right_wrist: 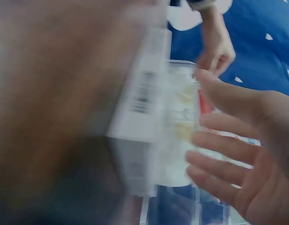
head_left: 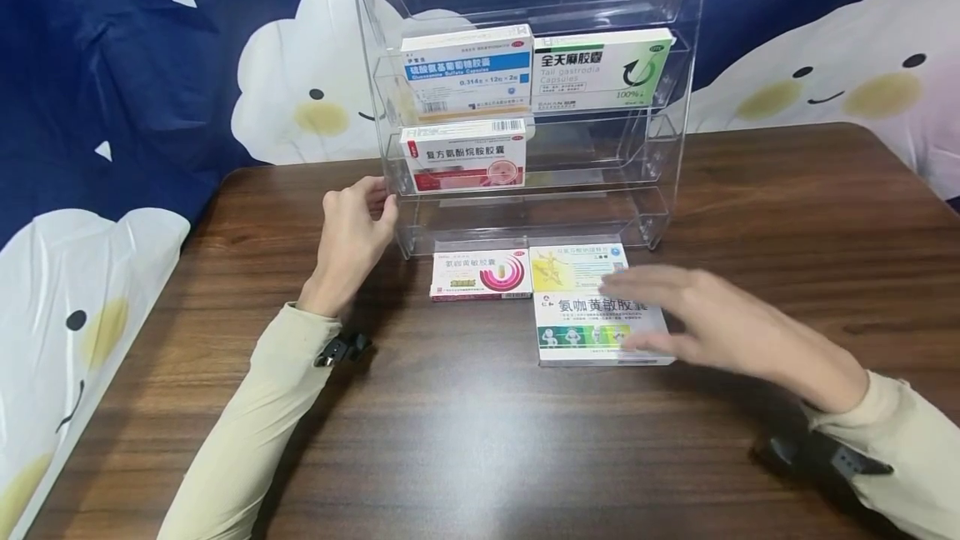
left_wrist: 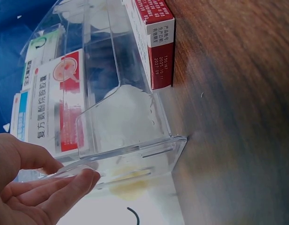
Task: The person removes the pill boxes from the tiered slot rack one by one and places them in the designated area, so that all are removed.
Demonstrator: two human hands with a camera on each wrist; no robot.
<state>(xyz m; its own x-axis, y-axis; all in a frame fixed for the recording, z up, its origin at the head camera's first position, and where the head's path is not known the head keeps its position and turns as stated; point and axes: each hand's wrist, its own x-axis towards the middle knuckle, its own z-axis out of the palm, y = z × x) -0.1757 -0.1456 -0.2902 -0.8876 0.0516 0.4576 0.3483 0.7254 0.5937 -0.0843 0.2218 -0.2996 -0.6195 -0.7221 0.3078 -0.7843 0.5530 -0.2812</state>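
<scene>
My left hand (head_left: 348, 233) pinches the left side panel of a clear tiered rack (head_left: 577, 211), thumb on one face and fingers on the other in the left wrist view. Over the right part of a white medicine box with a green strip (head_left: 573, 348) is my right hand (head_left: 712, 319), fingers spread and holding nothing. That box lies in front of a yellow-and-white medicine box (head_left: 558, 269). To their left is a white medicine box with pink rings (head_left: 480, 275), by the rack's foot. In the right wrist view, a blurred white box (right_wrist: 137, 103) is beside my right hand.
Upright in the rack are a blue-and-white box (head_left: 467, 77), a green-and-white box (head_left: 600, 73) and, one tier lower, a red-and-white box (head_left: 465, 158). The brown wooden table (head_left: 420, 423) carries everything. Behind it hangs a blue cloth with clouds (head_left: 150, 90).
</scene>
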